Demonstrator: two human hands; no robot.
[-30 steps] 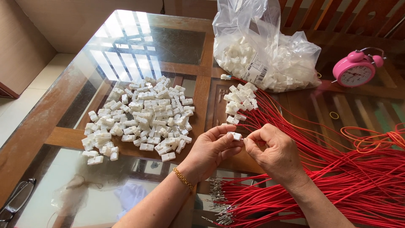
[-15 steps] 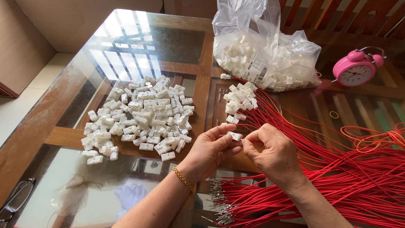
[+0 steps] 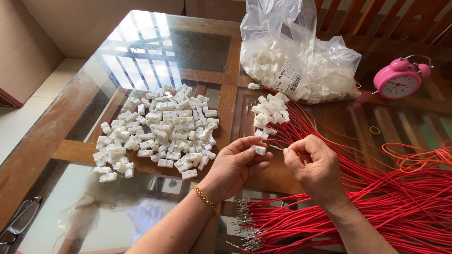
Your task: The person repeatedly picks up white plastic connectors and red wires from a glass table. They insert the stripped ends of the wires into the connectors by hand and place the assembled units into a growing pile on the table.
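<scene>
Left hand (image 3: 235, 164) pinches small white plastic connector housing (image 3: 258, 149), right hand (image 3: 313, 164) has backed off toward 3 o'clock, pinching thin red wire (image 3: 376, 197), metal terminal (image 3: 275, 147) just outside housing.

The right hand (image 3: 313, 164) has drawn slightly away from the left hand (image 3: 235, 164), so the wire's metal tip (image 3: 276, 147) now shows beside the white connector (image 3: 258, 149).

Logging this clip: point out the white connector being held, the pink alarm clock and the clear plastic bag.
white connector (image 3: 258, 149), head view, middle of its housing.
pink alarm clock (image 3: 398, 83), head view, centre of the dial.
clear plastic bag (image 3: 325, 66), head view, bulging right side.
</scene>
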